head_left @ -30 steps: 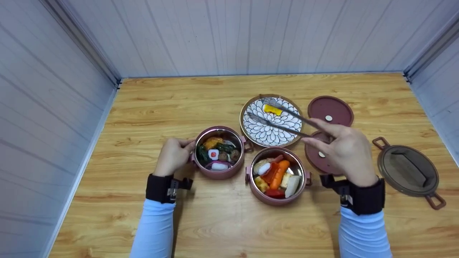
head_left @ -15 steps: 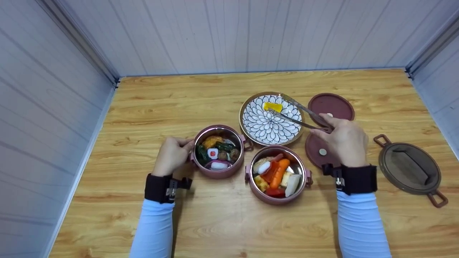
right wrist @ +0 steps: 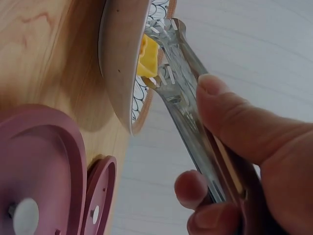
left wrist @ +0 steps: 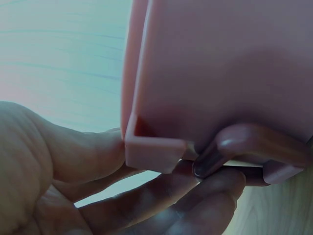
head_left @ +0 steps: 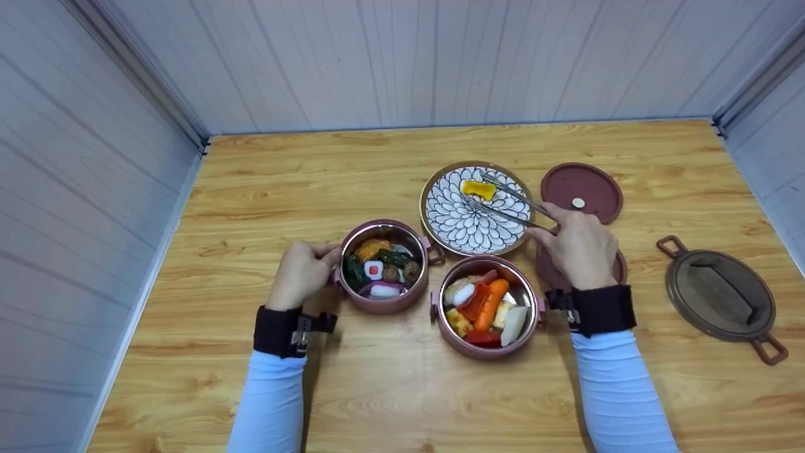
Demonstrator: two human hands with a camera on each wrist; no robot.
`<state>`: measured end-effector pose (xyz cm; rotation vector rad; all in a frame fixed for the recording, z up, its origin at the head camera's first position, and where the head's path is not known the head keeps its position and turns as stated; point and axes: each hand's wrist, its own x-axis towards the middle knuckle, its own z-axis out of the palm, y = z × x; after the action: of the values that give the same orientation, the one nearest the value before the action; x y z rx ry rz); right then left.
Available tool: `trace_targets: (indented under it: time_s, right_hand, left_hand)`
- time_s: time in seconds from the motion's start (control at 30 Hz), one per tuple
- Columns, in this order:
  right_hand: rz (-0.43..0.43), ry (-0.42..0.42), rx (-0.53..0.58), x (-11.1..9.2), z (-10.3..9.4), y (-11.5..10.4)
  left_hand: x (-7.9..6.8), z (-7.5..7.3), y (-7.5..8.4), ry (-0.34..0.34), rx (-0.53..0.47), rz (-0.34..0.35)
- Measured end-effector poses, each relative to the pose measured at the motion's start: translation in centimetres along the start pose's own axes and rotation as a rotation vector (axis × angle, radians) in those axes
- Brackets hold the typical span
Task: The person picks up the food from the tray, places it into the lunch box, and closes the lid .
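My right hand (head_left: 585, 245) grips metal tongs (right wrist: 188, 103), their toothed tips apart on either side of a yellow food piece (head_left: 479, 190). That piece lies on a plate (head_left: 476, 242) with a petal pattern and brown rim. At the left, my left hand (head_left: 302, 274) holds the side handle (left wrist: 249, 142) of a pink lunch pot (head_left: 385, 306), thumb at the bracket and fingers curled below. Inside this pot lie dark greens, brown balls and an orange piece. A second pink lunch pot (head_left: 487, 352) stands to its right, holding a sausage (head_left: 490, 305) and other food.
Two maroon lids (head_left: 582, 189) with white knobs lie right of the plate, the nearer one partly under my right hand. Farther right is a brown oval lid (head_left: 720, 296) with loop handles. Pale panel walls (head_left: 402, 63) bound the wooden table (head_left: 302, 170) at the back and sides.
My right hand has moved left with the tongs, after lowering toward the plate. The tong tips now straddle the yellow piece more closely. My left hand stays on the pot handle.
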<state>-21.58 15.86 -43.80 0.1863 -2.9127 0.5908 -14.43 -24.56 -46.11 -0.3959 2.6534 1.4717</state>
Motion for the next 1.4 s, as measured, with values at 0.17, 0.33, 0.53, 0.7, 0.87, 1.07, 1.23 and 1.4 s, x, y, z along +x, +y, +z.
trace_targets:
  time_s: [0.17, 0.33, 0.53, 0.7, 0.87, 1.07, 1.23, 1.4]
  right_hand:
    - [0.006, 0.020, 0.000, -0.3, -0.3, 0.2]
    - [0.019, 0.010, -0.014, -0.5, -0.8, 0.6]
    - [-0.003, 0.031, -0.009, -0.8, -1.4, 0.7]
    - [-0.060, 0.033, 0.038, -1.3, -2.6, -0.3]
    - [-0.184, 0.072, 0.094, -2.4, -3.4, -2.4]
    - [-0.382, 0.125, 0.106, -3.9, -3.3, -5.3]
    - [-0.432, 0.128, 0.056, -5.3, -2.8, -7.4]
    - [-0.464, 0.152, 0.010, -6.3, -1.9, -8.9]
  left_hand:
    - [-0.1, 0.0, 0.2, 0.000, 0.002, -0.007]
    - [-0.1, -0.1, 0.1, -0.002, 0.003, 0.002]
    - [0.0, -0.1, -0.1, 0.006, 0.021, 0.006]
    - [0.0, -0.1, -0.1, 0.014, 0.027, 0.004]
    - [-0.1, -0.2, 0.0, 0.007, 0.019, 0.008]
    - [-0.1, -0.2, 0.1, 0.012, 0.039, 0.021]
    - [-0.2, -0.2, 0.1, 0.002, 0.038, 0.010]
    - [-0.2, -0.2, 0.1, -0.009, 0.031, 0.001]
